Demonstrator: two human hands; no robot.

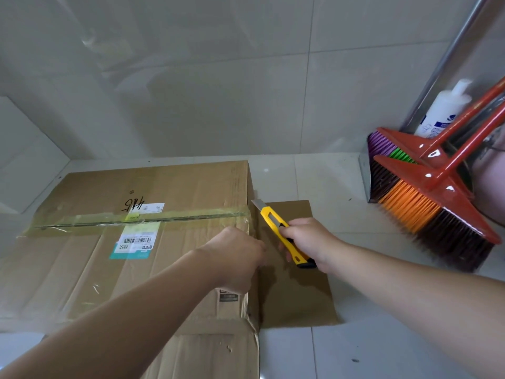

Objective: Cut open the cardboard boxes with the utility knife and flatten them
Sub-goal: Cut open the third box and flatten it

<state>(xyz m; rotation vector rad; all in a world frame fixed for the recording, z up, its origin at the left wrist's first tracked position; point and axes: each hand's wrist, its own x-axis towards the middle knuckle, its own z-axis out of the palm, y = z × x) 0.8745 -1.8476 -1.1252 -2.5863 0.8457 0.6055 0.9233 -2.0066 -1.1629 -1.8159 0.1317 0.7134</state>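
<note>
Now — right hand (308, 243) grips utility knife (281, 232) | blade at box (131, 242) edge | left hand (235, 258) presses box

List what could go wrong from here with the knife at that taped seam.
1. The left hand rests on the cardboard box edge, close to the utility knife in the right hand; a slip could nick its fingers.
2. The extended blade could snag in the layered tape and jerk free.

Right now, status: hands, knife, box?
Right hand grips utility knife, blade out by taped seam. Left hand holds cardboard box edge. Box still taped. Brooms right, clear.
</note>
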